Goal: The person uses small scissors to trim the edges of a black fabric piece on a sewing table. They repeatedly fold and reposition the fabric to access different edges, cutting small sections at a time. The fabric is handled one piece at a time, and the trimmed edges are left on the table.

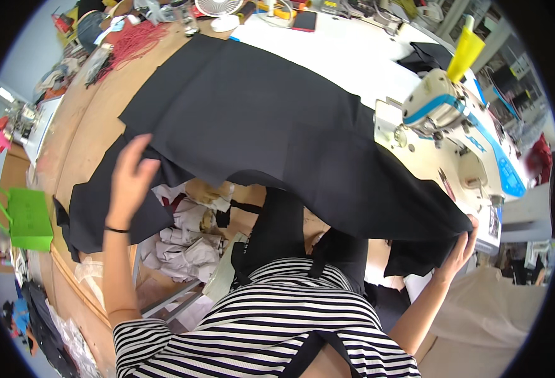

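A large sheet of black fabric (258, 120) lies spread over a wooden worktable (82, 126), its near edge hanging off the front. My left hand (129, 179) rests flat on the fabric near its left edge, fingers apart. At the lower right, next to the sewing machine, my right hand (460, 252) pinches the fabric's near right corner. A black apron over a striped shirt fills the bottom of the view.
A white and blue sewing machine (460, 126) stands at the right. Crumpled white fabric scraps (183, 239) lie under the table edge. A green bag (28, 217) hangs at the left. A small white fan (220, 9), red cord (132, 41) and clutter sit at the far end.
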### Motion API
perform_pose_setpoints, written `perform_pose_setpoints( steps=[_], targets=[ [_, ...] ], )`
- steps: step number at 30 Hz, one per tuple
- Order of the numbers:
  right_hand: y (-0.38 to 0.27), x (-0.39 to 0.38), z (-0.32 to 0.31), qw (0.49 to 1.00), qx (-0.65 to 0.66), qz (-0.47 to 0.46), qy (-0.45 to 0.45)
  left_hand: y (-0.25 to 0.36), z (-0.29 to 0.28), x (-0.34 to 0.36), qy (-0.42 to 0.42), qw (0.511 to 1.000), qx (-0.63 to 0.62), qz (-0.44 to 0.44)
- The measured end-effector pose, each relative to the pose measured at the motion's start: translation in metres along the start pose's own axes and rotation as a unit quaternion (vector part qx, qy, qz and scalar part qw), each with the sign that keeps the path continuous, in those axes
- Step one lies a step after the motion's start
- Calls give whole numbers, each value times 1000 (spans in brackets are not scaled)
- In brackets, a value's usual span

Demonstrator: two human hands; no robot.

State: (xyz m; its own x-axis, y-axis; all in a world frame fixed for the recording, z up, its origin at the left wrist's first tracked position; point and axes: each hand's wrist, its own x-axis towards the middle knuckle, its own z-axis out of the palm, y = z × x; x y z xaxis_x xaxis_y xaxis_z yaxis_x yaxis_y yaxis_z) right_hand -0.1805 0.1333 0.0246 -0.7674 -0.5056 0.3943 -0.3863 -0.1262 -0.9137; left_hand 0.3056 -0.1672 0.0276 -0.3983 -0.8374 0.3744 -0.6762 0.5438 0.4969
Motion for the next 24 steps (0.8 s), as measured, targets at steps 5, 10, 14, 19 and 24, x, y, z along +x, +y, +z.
perform_pose_setpoints(
  steps=[5, 10, 14, 19, 24],
  targets=[
    [-20, -17, -6, 998, 34, -35, -32, 151, 147, 48, -170, 929, -100, 313],
    [-48, -50, -26, 992, 96, -58, -54, 225, 237, 73, -151, 871, -99, 458],
    [-46, -63, -57, 960, 242, -96, -101, 243, 244, 24, -387, 746, -271, 470],
    [-40, -82, -90, 992, -117, 50, -23, 184, 161, -26, -500, 769, -310, 249],
    [-18, -88, -48, 905, -255, 172, -295, 147, 65, -15, -493, 840, -141, 180]
  ],
)
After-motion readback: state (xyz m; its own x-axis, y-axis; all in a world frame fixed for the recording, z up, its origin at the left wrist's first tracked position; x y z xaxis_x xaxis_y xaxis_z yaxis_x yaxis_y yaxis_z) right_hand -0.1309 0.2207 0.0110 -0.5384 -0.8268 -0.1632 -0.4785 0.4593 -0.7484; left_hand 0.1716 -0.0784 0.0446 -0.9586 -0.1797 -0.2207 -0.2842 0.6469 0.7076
